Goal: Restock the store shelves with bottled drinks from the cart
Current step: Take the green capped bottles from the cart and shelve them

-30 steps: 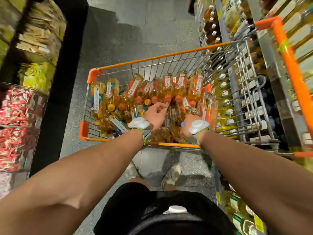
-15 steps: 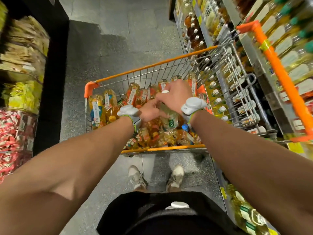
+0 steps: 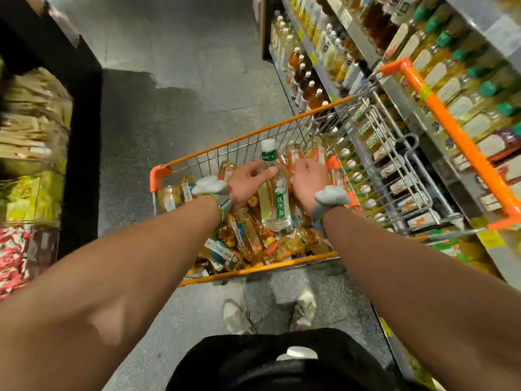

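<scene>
Above the cart (image 3: pixel 253 133), the left hand (image 3: pixel 245 179) gripped the green-label bottle (image 3: pixel 275 204) near its neck; the right hand (image 3: pixel 307 179) curled over orange-label bottles (image 3: pixel 318 153), hold indeterminate. Supporting the base would likely have steadied transfer to the shelves (image 3: pixel 358 38).

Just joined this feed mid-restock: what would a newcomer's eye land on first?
The pale clear plastic bottle with white cap and green label, held over the middle of the orange-rimmed wire cart, gripped by the left hand with the right hand close beside it. Beneath, a jumbled heap of amber drink bottles fills it. Bottle-packed metal shelves run along the right.
</scene>
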